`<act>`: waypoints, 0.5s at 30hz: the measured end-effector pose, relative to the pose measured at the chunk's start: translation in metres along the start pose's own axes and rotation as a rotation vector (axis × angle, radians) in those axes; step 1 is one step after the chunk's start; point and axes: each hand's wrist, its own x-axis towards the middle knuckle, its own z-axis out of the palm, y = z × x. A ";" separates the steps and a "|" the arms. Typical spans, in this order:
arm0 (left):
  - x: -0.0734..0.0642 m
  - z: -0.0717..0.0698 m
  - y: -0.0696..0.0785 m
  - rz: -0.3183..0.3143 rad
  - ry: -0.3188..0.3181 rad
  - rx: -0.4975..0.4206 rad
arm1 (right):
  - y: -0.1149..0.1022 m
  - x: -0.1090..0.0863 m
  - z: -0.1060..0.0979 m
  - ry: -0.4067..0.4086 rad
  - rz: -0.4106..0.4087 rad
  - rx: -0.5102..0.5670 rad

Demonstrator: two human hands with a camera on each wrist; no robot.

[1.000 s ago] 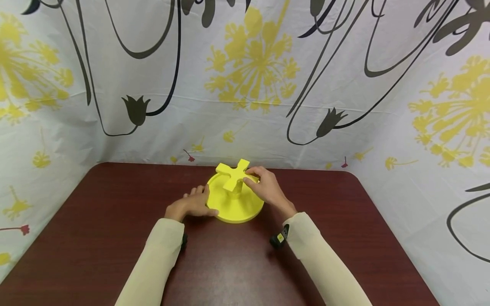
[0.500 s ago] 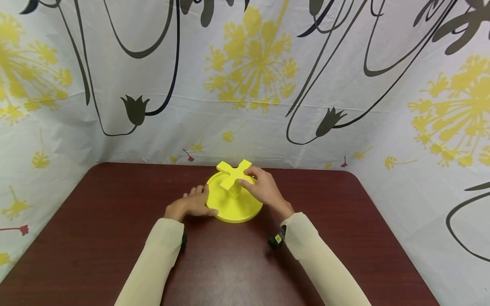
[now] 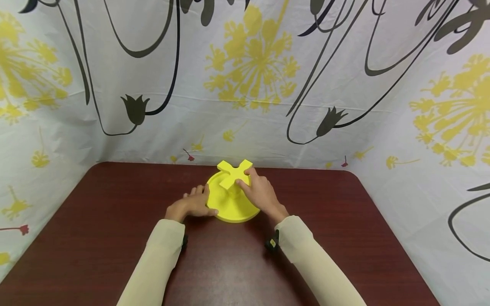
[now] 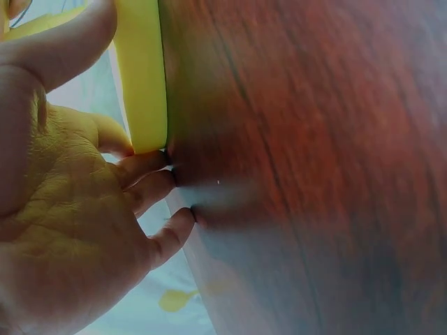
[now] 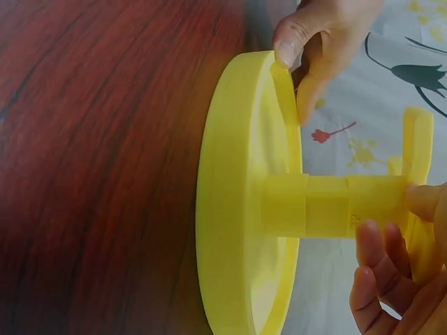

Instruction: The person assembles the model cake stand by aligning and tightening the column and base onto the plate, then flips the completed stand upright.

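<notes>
A yellow round base (image 3: 230, 211) with a raised rim lies flat on the table. A yellow post (image 5: 328, 206) rises from its middle, banded in sections, with small marks on one. On top sits a yellow four-armed cross handle (image 3: 231, 174). My left hand (image 3: 194, 203) holds the base's left side, thumb on the near rim and fingers spread round the far side. In the left wrist view, the fingertips reach down to the tabletop by the base's side wall (image 4: 145, 77). My right hand (image 3: 262, 193) pinches the handle's right arm between thumb and index finger; its other fingers hang beside the post.
The dark red-brown wooden table (image 3: 115, 238) extends around the base, its far edge just behind it. A white patterned cloth (image 3: 245, 140) hangs right behind and along both sides. A dark band (image 3: 272, 243) is on my right wrist.
The cross handle has turned slightly clockwise, its near arm swinging left. My right hand moved a little left with it. My left hand stayed on the base.
</notes>
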 end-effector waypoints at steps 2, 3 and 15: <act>0.000 0.000 0.000 0.000 0.000 0.006 | 0.000 -0.001 0.001 0.009 0.003 -0.003; 0.000 0.000 0.000 -0.002 -0.001 0.008 | -0.001 -0.001 0.002 0.015 0.007 -0.006; 0.002 0.001 0.002 -0.027 -0.019 0.022 | -0.006 -0.004 0.008 0.075 0.066 -0.078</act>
